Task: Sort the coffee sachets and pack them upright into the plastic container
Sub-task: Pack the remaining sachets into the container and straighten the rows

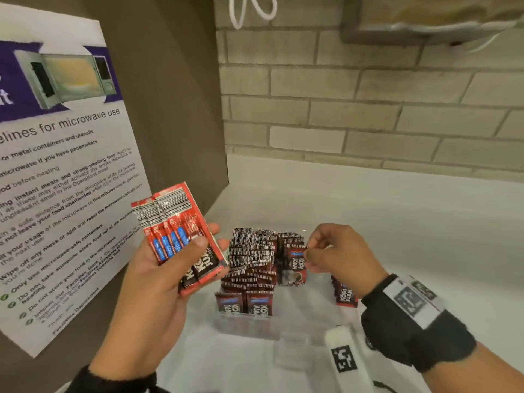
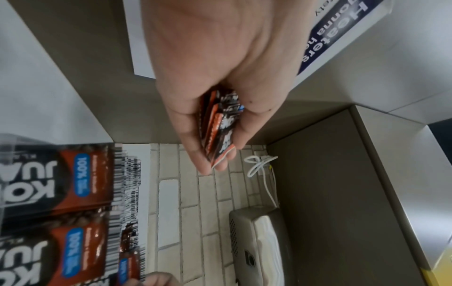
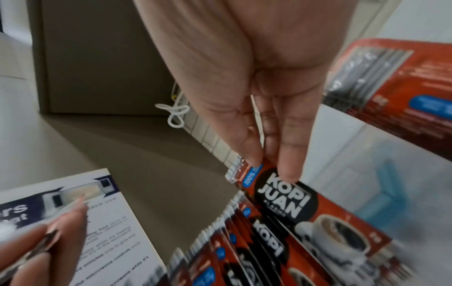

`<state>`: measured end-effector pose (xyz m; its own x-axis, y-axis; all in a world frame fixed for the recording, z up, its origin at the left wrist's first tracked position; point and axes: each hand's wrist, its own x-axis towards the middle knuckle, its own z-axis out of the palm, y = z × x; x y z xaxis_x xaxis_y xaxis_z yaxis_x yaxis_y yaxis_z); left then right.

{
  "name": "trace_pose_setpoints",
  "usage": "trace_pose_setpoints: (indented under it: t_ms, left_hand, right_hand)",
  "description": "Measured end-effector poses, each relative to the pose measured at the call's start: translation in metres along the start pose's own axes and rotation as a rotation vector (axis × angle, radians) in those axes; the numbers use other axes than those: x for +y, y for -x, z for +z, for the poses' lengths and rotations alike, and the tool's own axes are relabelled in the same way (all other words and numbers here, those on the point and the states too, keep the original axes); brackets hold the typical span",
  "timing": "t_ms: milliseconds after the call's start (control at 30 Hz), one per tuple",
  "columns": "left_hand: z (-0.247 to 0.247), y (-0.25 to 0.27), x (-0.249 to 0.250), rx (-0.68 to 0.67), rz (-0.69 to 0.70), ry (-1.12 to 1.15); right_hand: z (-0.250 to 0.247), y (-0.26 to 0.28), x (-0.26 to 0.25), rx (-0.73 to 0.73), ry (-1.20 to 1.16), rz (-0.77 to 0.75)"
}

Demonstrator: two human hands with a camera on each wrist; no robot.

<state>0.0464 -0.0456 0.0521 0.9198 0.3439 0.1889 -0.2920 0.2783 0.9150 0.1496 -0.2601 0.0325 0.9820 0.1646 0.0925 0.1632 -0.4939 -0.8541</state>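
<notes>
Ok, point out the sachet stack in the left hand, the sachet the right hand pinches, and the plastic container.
sachet stack (image 1: 181,236), head view, red front face.
pinched sachet (image 1: 296,265), head view, printed front.
plastic container (image 1: 243,321), head view, clear front wall.

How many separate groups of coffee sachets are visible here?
3: a fanned bunch gripped in the left hand, rows packed upright in the clear container, and a small stack beside the right hand, partly hidden.

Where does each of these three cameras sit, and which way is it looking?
Head: on the head, looking down at the plastic container; left hand, right hand show.
Left wrist: along the left hand gripping a sachet stack.
Right wrist: along the right hand, fingers pinching one sachet.
All share the microwave poster.
</notes>
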Motion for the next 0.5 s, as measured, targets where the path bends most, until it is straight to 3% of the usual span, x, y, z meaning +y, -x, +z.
trace_pose_setpoints:
  t_ms: [500]
  left_hand:
    - [-0.009, 0.005, -0.008, -0.030, -0.056, 0.032]
  right_hand:
    - [0.017, -0.006, -0.002, -0.031, -0.152, 0.174]
